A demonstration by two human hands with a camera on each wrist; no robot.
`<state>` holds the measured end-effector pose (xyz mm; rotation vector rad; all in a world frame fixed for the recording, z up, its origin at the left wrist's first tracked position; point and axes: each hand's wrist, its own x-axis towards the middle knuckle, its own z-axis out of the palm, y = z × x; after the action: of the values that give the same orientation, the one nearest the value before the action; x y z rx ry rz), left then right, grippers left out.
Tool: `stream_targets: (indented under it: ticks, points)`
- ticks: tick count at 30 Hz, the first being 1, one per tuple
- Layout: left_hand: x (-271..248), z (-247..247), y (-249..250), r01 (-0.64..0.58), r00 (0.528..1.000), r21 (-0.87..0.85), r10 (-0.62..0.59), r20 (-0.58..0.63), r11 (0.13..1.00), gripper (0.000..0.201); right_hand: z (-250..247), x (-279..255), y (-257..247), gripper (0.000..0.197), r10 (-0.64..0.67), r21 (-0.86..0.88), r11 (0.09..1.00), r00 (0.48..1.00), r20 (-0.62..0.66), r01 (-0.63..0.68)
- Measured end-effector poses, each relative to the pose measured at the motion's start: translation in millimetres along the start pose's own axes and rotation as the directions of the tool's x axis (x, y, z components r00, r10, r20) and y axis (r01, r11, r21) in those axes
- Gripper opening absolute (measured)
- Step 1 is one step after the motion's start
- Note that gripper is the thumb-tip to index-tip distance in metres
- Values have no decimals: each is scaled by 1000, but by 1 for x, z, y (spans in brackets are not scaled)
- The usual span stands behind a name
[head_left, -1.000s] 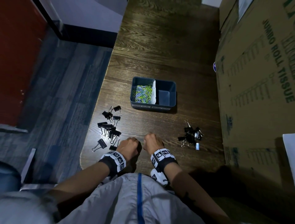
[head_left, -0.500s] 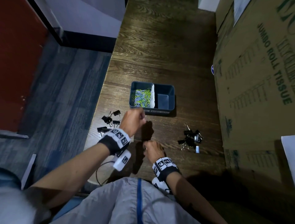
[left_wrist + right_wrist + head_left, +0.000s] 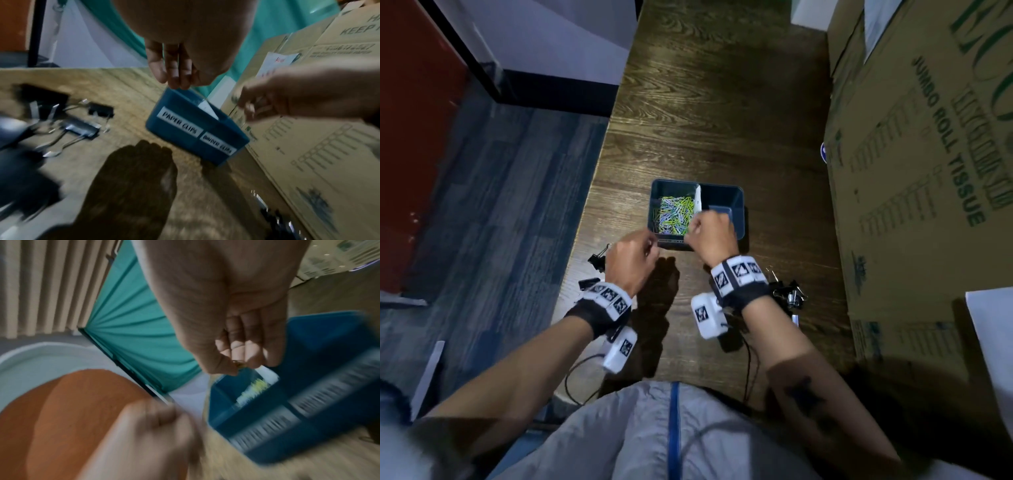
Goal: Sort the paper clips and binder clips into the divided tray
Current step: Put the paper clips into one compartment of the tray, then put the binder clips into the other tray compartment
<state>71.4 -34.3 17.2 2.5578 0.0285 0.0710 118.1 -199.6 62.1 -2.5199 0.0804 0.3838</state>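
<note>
- Right hand (image 3: pixel 710 236), head view: we see it curled above the near edge of the divided tray (image 3: pixel 736 202), by the white divider (image 3: pixel 698 202). Paper clips (image 3: pixel 674 214) fill the left compartment. Left hand (image 3: pixel 631 260) is curled just beside the tray's near-left corner; we cannot tell if it holds anything. Binder clips (image 3: pixel 597 258) lie left on the table (image 3: pixel 722 113), more (image 3: pixel 789 294) right.
- Left wrist view: left fingers (image 3: pixel 174 73) hang together over the tray's rim. Labels read PAPER CLIPS (image 3: pixel 180 124) and BINDER CLIPS (image 3: pixel 218 146).
- Right wrist view: right thumb and fingers pinch a small clip (image 3: pixel 238 364) above the paper-clip side; much blur.
</note>
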Motion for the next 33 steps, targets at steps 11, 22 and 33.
stream_targets:
  ticks: [11, 22, 33]
  points:
    - [0, 13, -63, 75, 988, 272, -108, 109, 959, 39, -34, 1, 88, 5, 159, -32, 984, 954, -255, -172]
    - [-17, 58, -61, 120, 835, 386, -303, 460, 915, 78, 13, -45, 200, 96, 570, -150, 822, 798, 196, -550]
    - [-53, 68, -7, -321, 752, 135, 166, 638, 938, 61, 73, -52, 122, 63, 157, -177, 977, 960, 231, -117]
